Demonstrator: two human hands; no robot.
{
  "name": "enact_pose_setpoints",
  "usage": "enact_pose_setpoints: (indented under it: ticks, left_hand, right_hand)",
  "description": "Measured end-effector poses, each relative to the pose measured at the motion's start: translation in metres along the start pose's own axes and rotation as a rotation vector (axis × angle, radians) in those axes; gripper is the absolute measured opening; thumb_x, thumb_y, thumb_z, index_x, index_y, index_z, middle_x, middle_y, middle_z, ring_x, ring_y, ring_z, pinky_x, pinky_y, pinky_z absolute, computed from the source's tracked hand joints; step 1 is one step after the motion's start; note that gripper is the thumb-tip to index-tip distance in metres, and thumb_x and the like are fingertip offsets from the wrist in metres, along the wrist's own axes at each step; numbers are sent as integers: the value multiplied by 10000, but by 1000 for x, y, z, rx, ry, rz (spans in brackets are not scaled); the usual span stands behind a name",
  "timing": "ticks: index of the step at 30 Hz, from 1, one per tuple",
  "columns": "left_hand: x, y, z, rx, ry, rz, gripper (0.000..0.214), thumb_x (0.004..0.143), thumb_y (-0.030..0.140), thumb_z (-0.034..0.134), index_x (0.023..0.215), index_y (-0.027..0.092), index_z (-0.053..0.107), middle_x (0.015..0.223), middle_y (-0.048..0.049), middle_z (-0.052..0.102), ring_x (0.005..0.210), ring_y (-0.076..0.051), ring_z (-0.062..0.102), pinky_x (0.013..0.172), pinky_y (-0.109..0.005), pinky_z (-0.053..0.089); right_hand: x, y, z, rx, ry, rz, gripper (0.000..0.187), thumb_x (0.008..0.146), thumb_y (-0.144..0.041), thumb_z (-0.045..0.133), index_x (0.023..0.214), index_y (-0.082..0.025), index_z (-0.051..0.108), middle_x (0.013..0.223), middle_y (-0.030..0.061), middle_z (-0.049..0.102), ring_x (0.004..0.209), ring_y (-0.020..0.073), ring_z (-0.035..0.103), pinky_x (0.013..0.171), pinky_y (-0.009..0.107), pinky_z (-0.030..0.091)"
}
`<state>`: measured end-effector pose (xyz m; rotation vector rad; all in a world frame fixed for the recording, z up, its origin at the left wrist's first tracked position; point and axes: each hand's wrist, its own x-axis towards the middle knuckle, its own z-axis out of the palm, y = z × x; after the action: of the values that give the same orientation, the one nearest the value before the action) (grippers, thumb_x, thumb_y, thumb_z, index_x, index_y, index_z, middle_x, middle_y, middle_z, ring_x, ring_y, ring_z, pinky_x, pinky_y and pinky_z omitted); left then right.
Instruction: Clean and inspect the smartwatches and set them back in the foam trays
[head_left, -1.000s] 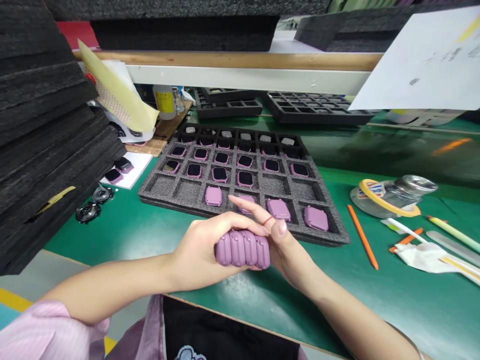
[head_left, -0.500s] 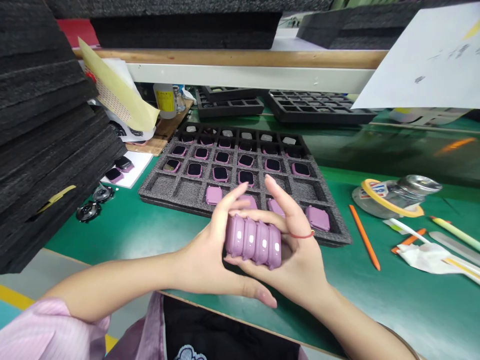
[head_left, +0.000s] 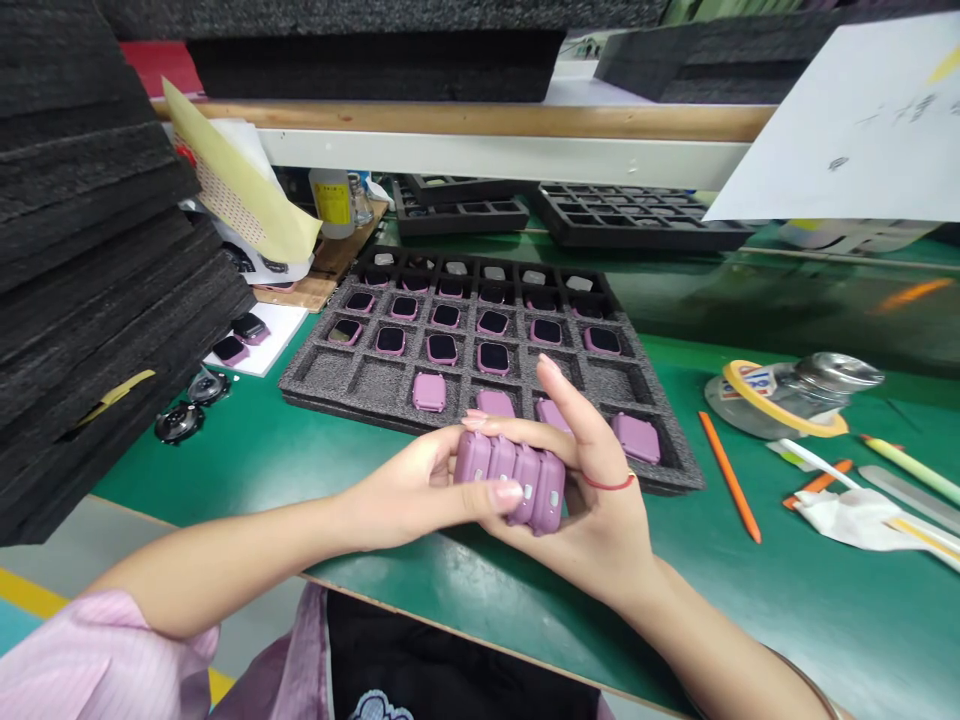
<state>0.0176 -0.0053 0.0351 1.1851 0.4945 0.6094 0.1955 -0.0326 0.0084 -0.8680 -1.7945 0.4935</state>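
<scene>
A: Where do we have the row of four purple cases (head_left: 517,462)?

B: We're holding it above the worktop (head_left: 247,440), in front of the middle of the near edge of the black foam tray (head_left: 379,380).

A: And which way does it lie?

B: Its long axis runs left to right, roughly along the tray's near edge, the right end dipping slightly. The cases stand side by side, touching, and their narrow sides with small pale ovals face us.

A: How are our fingers set?

B: Our left hand (head_left: 416,492) grips the left end, thumb laid across the near side; its other fingers go behind and are mostly hidden. Our right hand (head_left: 604,535) grips too, spread about the row's depth, one finger along the far upper edge. Another, with a red band (head_left: 609,484) at its base, stretches clear of the row towards the tray.

A: What else do we see?

B: Single purple cases (head_left: 430,392) in the tray's nearest compartments, dark-screened watches (head_left: 493,357) behind them, and a glass jar (head_left: 787,395) right of the tray.
</scene>
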Motion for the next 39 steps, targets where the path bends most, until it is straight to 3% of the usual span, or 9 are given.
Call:
enact_pose_setpoints:
  ticks: [6, 13, 17, 21, 26, 32, 39]
  left_hand:
    - [-3, -7, -3, -97, 28, -83, 477, 771, 178, 837, 1173, 176, 580, 1194, -106, 690, 1165, -255, 679, 1065, -454, 508]
    - [-4, -7, -3, -60, 26, -103, 526, 743, 205, 859, 1174, 173, 559, 1171, -107, 679, 1149, -269, 673, 1027, -475, 517]
    - [-4, -7, -4, -68, 2, -56, 462, 816, 326, 810, 1182, 165, 579, 1155, -117, 699, 1143, -273, 675, 1045, -471, 498]
    - [-2, -8, -4, -92, 2, -29, 372, 903, 432, 705, 1113, 147, 591, 1077, -121, 713, 1089, -269, 689, 961, -420, 526]
    - [-2, -6, -1, -27, 33, -18, 390, 880, 437, 724, 1104, 152, 581, 1040, -98, 702, 1031, -253, 690, 964, -422, 521]
    - [-4, -4, 1, 194, 154, -29, 378, 853, 382, 729, 1122, 162, 583, 1051, -74, 691, 1034, -249, 676, 930, -397, 545]
    - [-2, -8, 2, 249, 185, 22, 448, 778, 372, 799, 1123, 155, 614, 1096, -79, 682, 1068, -260, 657, 980, -421, 529]
  right_hand:
    - [2, 3, -4, -1, -10, 22, 1049, 781, -356, 866, 1621, -337, 240, 1547, 120, 529, 1137, 305, 735, 1007, 465, 628]
    - [0, 3, -4, -2, -2, 12, 1045, 778, -364, 868, 1619, -350, 247, 1575, 110, 495, 1141, 309, 733, 1024, 475, 618]
    - [2, 1, -4, -29, -10, -2, 1020, 806, -292, 840, 1624, -336, 232, 1573, 120, 496, 1149, 295, 731, 1035, 466, 611]
    - [4, 0, -5, -45, -21, -29, 1045, 786, -208, 837, 1623, -344, 227, 1549, 107, 528, 1158, 284, 728, 1063, 463, 592]
    - [4, -1, -4, -67, -22, -41, 1025, 794, -215, 830, 1620, -331, 233, 1491, 93, 593, 1161, 287, 726, 1031, 442, 616]
    - [2, -1, 1, -50, -33, -89, 1018, 814, -164, 803, 1629, -324, 214, 1517, 124, 558, 1164, 319, 718, 1014, 486, 626]
    - [2, -2, 2, -27, -62, -99, 1044, 829, -211, 819, 1643, -312, 173, 1257, 95, 733, 1192, 326, 706, 1055, 533, 595]
